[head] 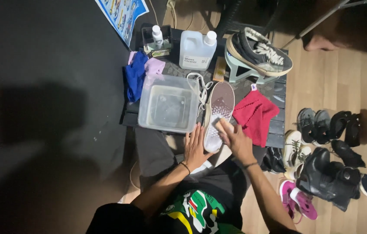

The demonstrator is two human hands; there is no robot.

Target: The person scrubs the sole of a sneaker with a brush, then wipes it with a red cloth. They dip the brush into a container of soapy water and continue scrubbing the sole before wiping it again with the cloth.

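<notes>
A white sneaker [219, 108] lies sole-up on a low dark table [278, 130], its laces trailing toward the tub. My left hand [196, 147] rests flat against the shoe's near left side, fingers spread. My right hand [235, 138] presses on the sole's near part and holds a small pale object, too blurred to name. A clear plastic tub [168, 104] with water stands just left of the shoe.
A red cloth [256, 115] lies right of the shoe; blue and pink cloths [136, 73] left of the tub. A white jug [196, 50], a small bottle [157, 37] and a dark sneaker on a stand [259, 54] sit behind. Several shoes [322, 160] crowd the floor at right.
</notes>
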